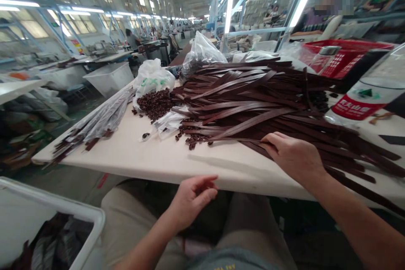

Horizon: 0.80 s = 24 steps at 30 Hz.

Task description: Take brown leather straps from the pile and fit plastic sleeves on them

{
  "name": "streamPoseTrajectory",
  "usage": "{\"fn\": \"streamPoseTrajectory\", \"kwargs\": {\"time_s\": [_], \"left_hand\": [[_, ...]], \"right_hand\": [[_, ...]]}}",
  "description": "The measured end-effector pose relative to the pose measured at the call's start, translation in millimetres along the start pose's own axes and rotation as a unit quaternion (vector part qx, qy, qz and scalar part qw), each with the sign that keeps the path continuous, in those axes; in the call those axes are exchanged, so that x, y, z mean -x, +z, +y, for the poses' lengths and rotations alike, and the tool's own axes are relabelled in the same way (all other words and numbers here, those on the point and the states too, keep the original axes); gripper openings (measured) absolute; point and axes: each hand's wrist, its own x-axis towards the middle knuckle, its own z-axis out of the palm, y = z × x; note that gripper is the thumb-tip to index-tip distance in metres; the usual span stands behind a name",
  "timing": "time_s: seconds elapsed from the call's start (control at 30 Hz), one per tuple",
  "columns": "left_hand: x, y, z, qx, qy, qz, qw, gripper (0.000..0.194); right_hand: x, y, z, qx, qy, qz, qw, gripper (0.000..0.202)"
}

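Two hands work at the near edge of a pale table (133,156) in a long workshop. My left hand (193,198), low in the frame's centre, hangs below the table edge above my lap, fingers loosely curled and holding nothing that I can see. My right hand (292,156), right of centre, lies palm down on the table, fingers together, its tips on the near end of a dark brown strap (240,124). Whether thumb and fingers actually pinch that strap I cannot tell.

That strap belongs to a big heap of straps (253,88) filling the middle and right of the frame. Their long axes run from lower right toward upper left, so the touched strap stretches away leftward and upward from my fingertips. My right hand is plainly the nearer; my left is well apart from the heap, with the table edge between.

Left of the heap sits a mound of small brown pieces (155,103) spilling from a clear bag (152,76). Farther left, a wrapped bundle of straps (98,122) reaches the table's corner. At the right edge lies a water bottle (370,93), with a red basket (341,57) behind it. Beyond, another person (319,19) sits at upper right.
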Motion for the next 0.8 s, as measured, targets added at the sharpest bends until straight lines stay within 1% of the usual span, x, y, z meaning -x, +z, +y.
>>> {"fn": "streamPoseTrajectory", "kwargs": {"time_s": [0.07, 0.1, 0.13, 0.17, 0.27, 0.33, 0.37, 0.43, 0.5, 0.57, 0.63, 0.7, 0.73, 0.8], "left_hand": [[-11.4, 17.2, 2.0, 0.094, -0.038, -0.037, 0.994, 0.062], [-15.7, 22.3, 3.1, 0.141, -0.047, -0.041, 0.988, 0.071], [-18.6, 24.9, 4.2, 0.184, -0.049, -0.034, 0.981, 0.076], [-20.2, 24.9, 5.2, 0.224, -0.046, -0.015, 0.973, 0.076], [-17.2, 13.2, 6.8, 0.308, -0.044, 0.083, 0.947, 0.062], [-10.3, 1.8, 5.6, 0.317, -0.061, 0.131, 0.937, 0.049], [-6.0, -3.0, 3.9, 0.311, -0.071, 0.144, 0.937, 0.044], [3.7, -8.4, -1.1, 0.29, -0.09, 0.152, 0.941, 0.039], [13.6, -7.1, -7.5, 0.265, -0.106, 0.146, 0.947, 0.037], [22.6, 0.4, -12.8, 0.238, -0.111, 0.135, 0.955, 0.04], [29.8, 11.5, -15.5, 0.207, -0.107, 0.126, 0.964, 0.047], [34.8, 23.1, -15.8, 0.178, -0.096, 0.118, 0.972, 0.056], [36.4, 28.1, -15.5, 0.168, -0.09, 0.116, 0.975, 0.059], [38.5, 35.2, -15.5, 0.156, -0.077, 0.12, 0.977, 0.062]], "right_hand": [[17.9, -14.7, -6.4, -0.049, -0.036, 0.023, 0.998, 0.023], [28.0, -20.4, -10.4, -0.072, -0.052, 0.033, 0.995, 0.024], [38.8, -24.9, -14.3, -0.089, -0.063, 0.042, 0.993, 0.024], [50.3, -28.2, -17.9, -0.1, -0.074, 0.049, 0.991, 0.024], [87.0, -31.1, -23.2, -0.118, -0.095, 0.072, 0.986, 0.019], [111.3, -27.4, -21.1, -0.131, -0.093, 0.081, 0.984, 0.018], [122.6, -24.1, -19.2, -0.135, -0.086, 0.081, 0.984, 0.018], [141.9, -15.5, -17.0, -0.146, -0.07, 0.068, 0.984, 0.018], [154.2, -6.5, -21.4, -0.187, -0.05, 0.027, 0.981, 0.018], [156.9, 0.6, -35.7, -0.261, -0.028, -0.023, 0.965, 0.019], [149.5, 5.0, -59.3, -0.338, -0.012, -0.049, 0.94, 0.027], [135.1, 8.6, -87.4, -0.395, -0.007, -0.04, 0.918, 0.035], [127.1, 10.7, -101.3, -0.42, -0.008, -0.029, 0.907, 0.034], [113.0, 16.2, -125.2, -0.462, -0.011, -0.016, 0.886, 0.025]]}}
